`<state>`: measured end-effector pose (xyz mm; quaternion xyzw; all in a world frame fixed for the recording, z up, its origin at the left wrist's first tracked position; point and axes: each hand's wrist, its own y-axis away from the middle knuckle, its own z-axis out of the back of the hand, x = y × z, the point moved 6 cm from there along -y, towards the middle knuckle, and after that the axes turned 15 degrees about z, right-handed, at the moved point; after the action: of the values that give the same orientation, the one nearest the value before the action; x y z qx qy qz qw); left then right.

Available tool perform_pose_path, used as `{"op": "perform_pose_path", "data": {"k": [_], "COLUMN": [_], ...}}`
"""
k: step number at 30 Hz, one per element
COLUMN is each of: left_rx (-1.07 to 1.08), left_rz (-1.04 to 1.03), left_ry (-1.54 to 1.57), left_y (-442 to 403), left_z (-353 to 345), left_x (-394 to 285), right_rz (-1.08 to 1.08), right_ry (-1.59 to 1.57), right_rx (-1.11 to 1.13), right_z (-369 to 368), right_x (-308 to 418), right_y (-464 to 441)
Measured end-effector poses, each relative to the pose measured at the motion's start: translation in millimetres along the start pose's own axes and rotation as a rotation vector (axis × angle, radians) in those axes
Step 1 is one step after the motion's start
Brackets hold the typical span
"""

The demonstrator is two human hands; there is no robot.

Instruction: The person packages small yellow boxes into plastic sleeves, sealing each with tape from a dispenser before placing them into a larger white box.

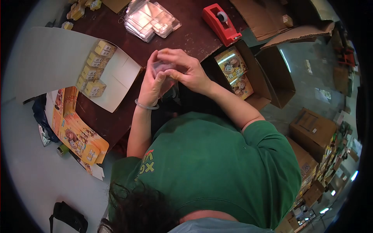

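Note:
Both hands meet near the table's front edge, closed around a clear plastic box [164, 68], partly hidden by the fingers. My left hand [149, 83], with a bracelet at the wrist, grips it from the left side. My right hand [190, 72] curves over it from the right, thumb and fingers against the plastic. Beyond them lies a stack of flat clear plastic boxes [145, 21]. To the left, an open white carton [120, 72] bears several small yellow-and-white boxes [94, 72].
A red tape dispenser [220, 24] stands on the dark table [190, 37]. Right of my hands, a brown cardboard box [262, 83] contains yellow printed packs [235, 72]. A printed yellow carton [79, 136] lies left. Stacked cartons [312, 126] stand on the floor at right.

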<state>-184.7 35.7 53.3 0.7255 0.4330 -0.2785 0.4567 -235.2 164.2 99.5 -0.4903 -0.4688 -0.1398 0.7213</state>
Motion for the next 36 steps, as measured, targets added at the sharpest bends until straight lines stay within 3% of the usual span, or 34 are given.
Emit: {"op": "perform_pose_path", "data": {"k": [1, 4, 8, 11, 14, 17, 18, 20, 21, 22, 24, 26, 28, 30, 32, 34, 36], "left_rx": [-0.018, 0.002, 0.011, 0.021, 0.029, -0.019, -0.198, -0.447, -0.279, -0.302, -0.216, -0.141, -0.075, -0.052, -0.001, 0.077, 0.049], "left_rz": [-0.007, -0.044, -0.054, -0.052, -0.058, -0.087, -0.163, -0.326, -0.188, -0.256, -0.176, -0.068, 0.013, 0.04, 0.072, 0.12, 0.141], "left_ry": [0.01, 0.12, 0.163, 0.154, 0.127, 0.057, -0.196, -0.597, -0.401, -0.419, -0.241, 0.009, 0.174, 0.31, 0.394, 0.424, 0.43], "left_y": [2, 2, -3, -7, -8, -10, -9, 5, 2, 0, -22, -35, -36, -33, -34, -37, -39], "left_z": [-5, -9, -13, -18, -19, -17, -6, -14, -8, -15, 8, 19, 28, 26, 22, 18, 16], "left_x": [-7, -13, -17, -20, -21, -26, -30, -62, -59, -61, -42, -30, -18, -12, -12, -14, -17], "right_rz": [-0.043, -0.286, -0.097, -0.074, -0.184, -0.053, -0.068, 0.175, 0.241, 0.334, 0.436, 0.313, 0.404, 0.286, 0.069, -0.151, -0.235], "right_ry": [0.131, -0.325, -0.034, 0.018, -0.361, -0.164, -0.022, 0.572, 0.581, 0.632, 0.642, 0.468, 0.279, 0.745, 1.176, 1.252, 1.096], "right_rx": [-0.128, -0.092, -0.055, 0.017, -0.076, -0.064, -0.062, 0.102, 0.188, 0.265, 0.435, 0.54, 0.373, 0.271, 0.362, 0.519, 0.528], "right_z": [5, -14, -1, 4, 0, 11, 17, 29, 20, 6, -11, 4, 54, 119, 177, 208, 217], "right_x": [-1, -20, 1, -2, -10, 6, 4, 31, 27, 22, 16, 19, 15, -36, -117, -179, -183], "right_y": [0, 9, -9, -16, -16, -28, -31, -52, -57, -58, -63, -80, -120, -161, -184, -181, -177]}}
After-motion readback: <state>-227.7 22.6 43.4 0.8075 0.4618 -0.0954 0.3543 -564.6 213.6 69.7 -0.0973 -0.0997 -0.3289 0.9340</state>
